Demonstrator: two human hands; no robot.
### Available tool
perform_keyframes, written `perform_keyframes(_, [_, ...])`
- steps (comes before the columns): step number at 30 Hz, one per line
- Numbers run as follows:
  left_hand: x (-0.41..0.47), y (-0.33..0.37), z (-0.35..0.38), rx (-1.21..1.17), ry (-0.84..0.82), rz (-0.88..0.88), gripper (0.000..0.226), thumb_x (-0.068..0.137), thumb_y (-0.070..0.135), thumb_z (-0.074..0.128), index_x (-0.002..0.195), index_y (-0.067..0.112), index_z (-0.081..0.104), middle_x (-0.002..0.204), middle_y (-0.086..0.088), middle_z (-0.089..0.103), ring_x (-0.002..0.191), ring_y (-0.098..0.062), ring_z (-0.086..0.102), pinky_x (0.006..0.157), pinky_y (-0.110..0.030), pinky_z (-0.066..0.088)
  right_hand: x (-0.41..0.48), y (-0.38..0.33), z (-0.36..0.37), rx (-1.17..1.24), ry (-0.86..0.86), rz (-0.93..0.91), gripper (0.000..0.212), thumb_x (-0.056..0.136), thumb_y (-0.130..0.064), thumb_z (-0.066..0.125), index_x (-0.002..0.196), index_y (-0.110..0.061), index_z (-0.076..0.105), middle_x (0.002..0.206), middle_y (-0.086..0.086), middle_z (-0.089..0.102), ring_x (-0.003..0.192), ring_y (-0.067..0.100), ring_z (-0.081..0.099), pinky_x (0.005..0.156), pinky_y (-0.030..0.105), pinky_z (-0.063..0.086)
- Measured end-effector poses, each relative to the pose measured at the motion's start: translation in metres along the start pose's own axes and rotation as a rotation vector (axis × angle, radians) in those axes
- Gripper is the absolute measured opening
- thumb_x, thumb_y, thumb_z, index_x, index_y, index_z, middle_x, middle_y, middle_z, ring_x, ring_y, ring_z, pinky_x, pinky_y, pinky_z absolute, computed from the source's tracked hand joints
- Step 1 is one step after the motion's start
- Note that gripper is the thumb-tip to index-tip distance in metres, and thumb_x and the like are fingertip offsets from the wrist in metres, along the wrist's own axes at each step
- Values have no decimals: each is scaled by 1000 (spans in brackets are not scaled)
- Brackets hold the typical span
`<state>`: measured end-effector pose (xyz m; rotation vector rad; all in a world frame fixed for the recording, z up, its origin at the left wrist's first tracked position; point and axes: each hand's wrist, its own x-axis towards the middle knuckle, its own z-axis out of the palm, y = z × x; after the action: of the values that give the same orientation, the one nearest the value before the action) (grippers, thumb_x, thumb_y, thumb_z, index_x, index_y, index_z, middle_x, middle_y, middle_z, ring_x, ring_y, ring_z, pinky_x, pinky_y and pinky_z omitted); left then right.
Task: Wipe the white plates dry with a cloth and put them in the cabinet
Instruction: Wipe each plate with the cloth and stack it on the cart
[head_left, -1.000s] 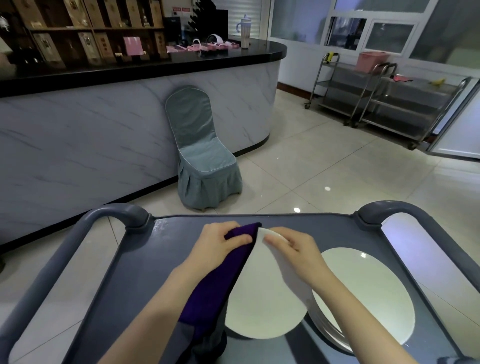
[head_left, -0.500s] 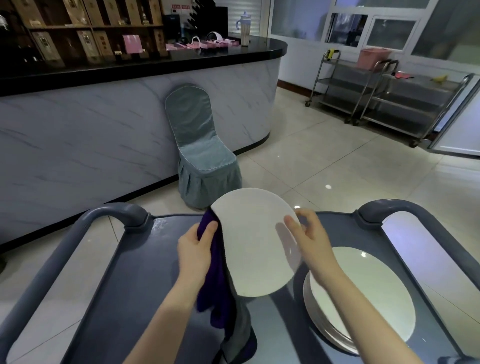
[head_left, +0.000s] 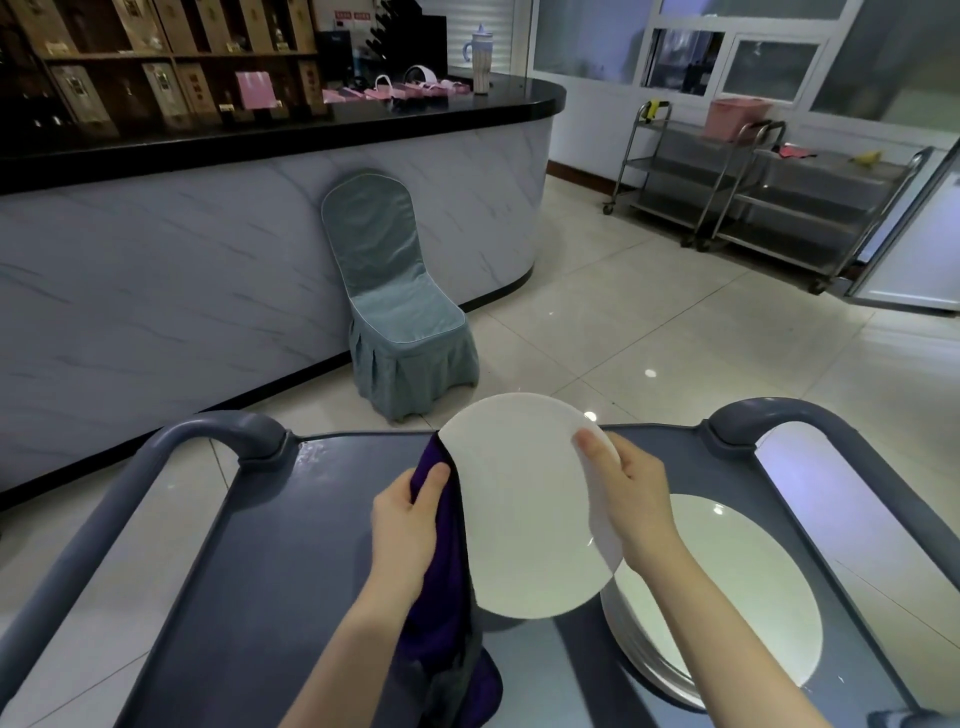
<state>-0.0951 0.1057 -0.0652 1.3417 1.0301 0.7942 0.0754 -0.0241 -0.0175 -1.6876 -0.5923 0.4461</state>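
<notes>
Two hands, one white plate (head_left: 524, 499) raised over our cart (head_left: 291, 561).
Left hand (head_left: 408, 525) fingers pinch the purple cloth (head_left: 444, 587); right hand (head_left: 636, 499) fingers grip the rim; a plate stack (head_left: 727, 597) sits in the tray.

Restaurant or banquet-hall service area: curved marble-faced counter (head_left: 260, 249) with black top, covered banquet chair (head_left: 400, 312), boxed goods on wooden shelving (head_left: 156, 57), steel trolleys (head_left: 753, 192), grey service cart (head_left: 291, 551) carrying stacked plates (head_left: 727, 597).

Single head-worn wide-angle view. Looks forward and down from above a grey cart (head_left: 291, 545), close over both forearms. Faces a marble-fronted counter (head_left: 208, 270) and covered chair (head_left: 400, 312) farther off; steel trolleys (head_left: 753, 208) at far right. Edges bowed by lens.
</notes>
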Motion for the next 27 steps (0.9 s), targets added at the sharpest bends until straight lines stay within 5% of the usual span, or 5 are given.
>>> perform_keyframes(5, [20,27,-5,281,-215,271,23,89,33,69,71,19,67,67,0,69,60,-7,57,62,-30,46,4,-6,-3,-224,-220,-87,33,97,-35,61,83,-7,68,72,9,65,67,8,53,64,27,42])
perform_keyframes(9, [26,41,3,528,-470,404,23,87,34,71,66,30,63,61,6,62,56,1,49,56,-18,37,2,-9,7,-394,-408,-220,41,96,-38,62,59,-25,53,55,-13,44,56,3,37,55,21,28])
perform_keyframes(16, [9,8,1,55,-53,62,29,94,32,63,77,8,66,75,-13,70,64,-16,60,61,-34,47,2,-1,-2,-20,-42,-48,26,98,-28,62,74,-25,73,66,-16,67,61,-2,57,58,10,43])
perform_keyframes(24, [26,42,4,513,-492,395,23,86,34,72,69,21,66,63,2,64,58,-3,52,56,-19,39,4,-11,5,-412,-449,-217,45,95,-42,62,70,-5,57,62,-5,44,60,7,37,57,27,27])
perform_keyframes(27, [22,39,3,407,-386,347,22,88,33,69,72,18,67,66,1,67,60,-6,55,59,-25,43,4,-14,-3,-318,-337,-212,42,95,-37,65,61,-15,53,57,-12,40,57,5,35,54,21,27])
